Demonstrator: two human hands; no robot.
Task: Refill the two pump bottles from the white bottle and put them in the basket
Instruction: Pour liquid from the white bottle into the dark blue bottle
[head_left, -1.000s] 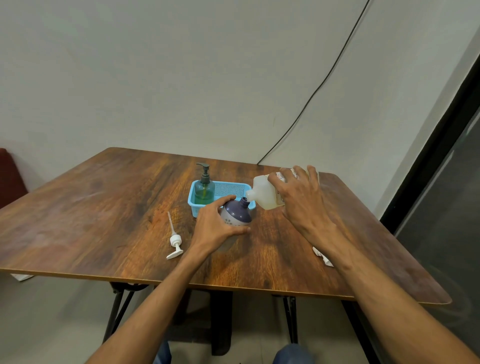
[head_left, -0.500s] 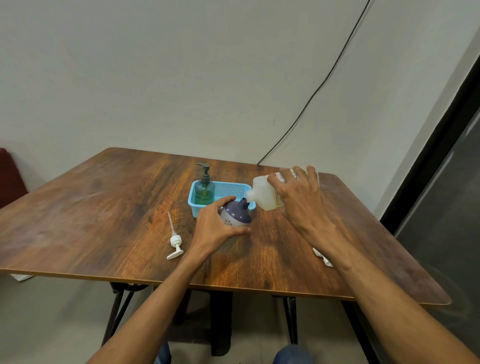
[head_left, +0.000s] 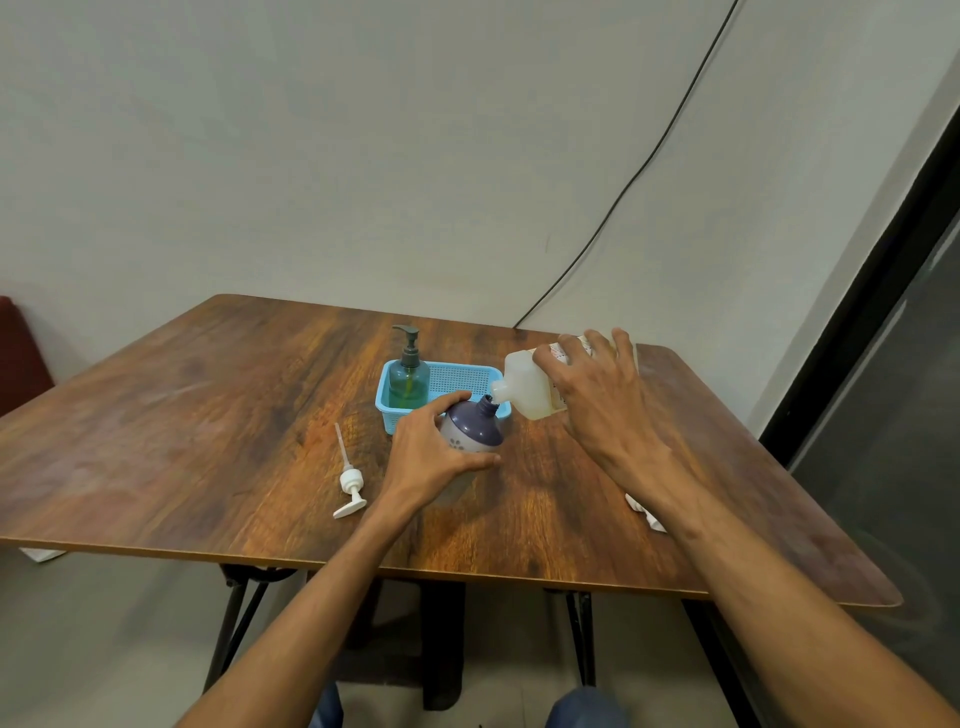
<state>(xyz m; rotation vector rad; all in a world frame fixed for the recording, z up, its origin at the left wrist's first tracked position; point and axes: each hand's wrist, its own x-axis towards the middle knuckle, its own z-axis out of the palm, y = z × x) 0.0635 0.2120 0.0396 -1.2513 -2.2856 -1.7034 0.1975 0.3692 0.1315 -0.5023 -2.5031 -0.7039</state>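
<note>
My left hand (head_left: 434, 457) grips a purple-topped pump bottle (head_left: 474, 428) that stands on the table with its neck uncapped. My right hand (head_left: 597, 395) holds the white bottle (head_left: 527, 389) tipped on its side, its spout right over the purple bottle's neck. The purple bottle's white pump head (head_left: 349, 480) lies on the table to the left. A green pump bottle (head_left: 409, 382) with a dark pump stands in the left end of the light blue basket (head_left: 467, 378), just behind the purple bottle.
The wooden table (head_left: 208, 415) has its front edge close to me. A small white object (head_left: 647, 514) lies half hidden under my right forearm. A black cable runs down the wall behind the table. A dark glass panel stands to the right.
</note>
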